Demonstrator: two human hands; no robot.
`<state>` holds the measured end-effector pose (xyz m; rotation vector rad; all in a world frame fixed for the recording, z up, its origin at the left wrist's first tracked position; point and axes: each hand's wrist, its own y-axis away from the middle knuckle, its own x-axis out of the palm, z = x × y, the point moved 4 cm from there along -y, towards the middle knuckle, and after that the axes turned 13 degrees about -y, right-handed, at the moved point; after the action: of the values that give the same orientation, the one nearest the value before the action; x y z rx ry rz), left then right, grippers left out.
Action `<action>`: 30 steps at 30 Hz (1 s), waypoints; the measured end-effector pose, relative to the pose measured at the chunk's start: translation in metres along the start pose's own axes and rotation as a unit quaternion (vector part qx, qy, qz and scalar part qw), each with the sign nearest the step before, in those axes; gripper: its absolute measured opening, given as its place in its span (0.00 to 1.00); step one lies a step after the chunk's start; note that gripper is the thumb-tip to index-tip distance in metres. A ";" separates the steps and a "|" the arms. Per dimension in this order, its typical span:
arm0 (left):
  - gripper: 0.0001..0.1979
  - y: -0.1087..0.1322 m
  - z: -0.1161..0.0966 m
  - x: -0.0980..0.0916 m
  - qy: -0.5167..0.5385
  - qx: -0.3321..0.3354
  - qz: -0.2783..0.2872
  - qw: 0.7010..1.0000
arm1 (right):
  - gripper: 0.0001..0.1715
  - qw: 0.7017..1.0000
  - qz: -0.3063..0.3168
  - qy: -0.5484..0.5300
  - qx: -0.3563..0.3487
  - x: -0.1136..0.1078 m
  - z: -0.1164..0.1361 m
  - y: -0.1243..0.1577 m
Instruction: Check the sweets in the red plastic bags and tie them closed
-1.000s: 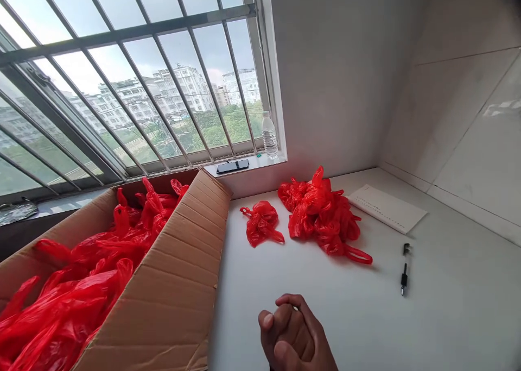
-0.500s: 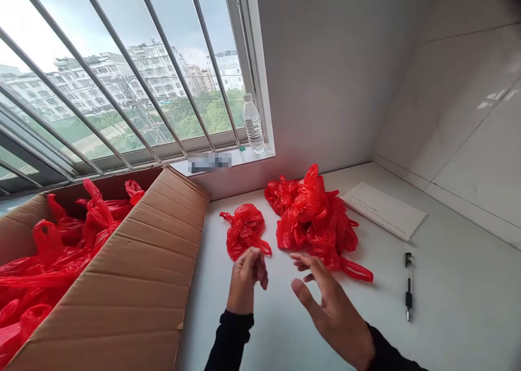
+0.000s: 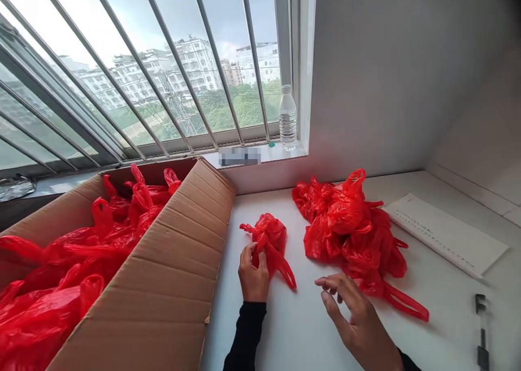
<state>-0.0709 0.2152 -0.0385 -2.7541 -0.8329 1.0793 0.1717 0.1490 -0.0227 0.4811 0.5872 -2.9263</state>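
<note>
A small knotted red plastic bag [image 3: 273,235] lies on the white table, one loop trailing toward me. My left hand [image 3: 254,273] grips it at the near side, thumb and fingers pinched on the plastic. My right hand [image 3: 354,311] hovers over the table with fingers apart and nothing in it. Just beyond that hand sits a larger heap of crumpled red plastic bags [image 3: 345,219], with a handle loop sticking out at its near right.
On the left stands an open cardboard box [image 3: 163,273] full of red bags [image 3: 73,257]. A white notepad [image 3: 448,235] and a pen [image 3: 482,327] lie at right. A water bottle [image 3: 287,121] stands on the sill by the barred window [image 3: 175,61].
My left hand has reached forward and taken hold of the small red bag, whose loop now lies stretched toward me. The view has swung left, so everything appears further right.
</note>
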 end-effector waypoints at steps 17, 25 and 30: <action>0.13 0.110 0.006 -0.059 0.167 -0.050 0.137 0.975 | 0.13 0.996 0.076 0.033 0.029 0.038 0.028 -0.007; 0.15 0.119 0.016 -0.085 0.099 -0.018 0.089 0.991 | 0.16 0.982 -0.051 0.063 0.168 -0.008 0.023 0.035; 0.20 0.125 -0.019 -0.080 0.047 0.121 0.095 0.987 | 0.21 0.991 0.033 0.086 0.098 -0.002 0.043 0.034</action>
<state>-0.0495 0.0702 -0.0065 -2.6909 -0.4038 0.9929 0.1672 0.1008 0.0031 0.7646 0.2953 -2.9107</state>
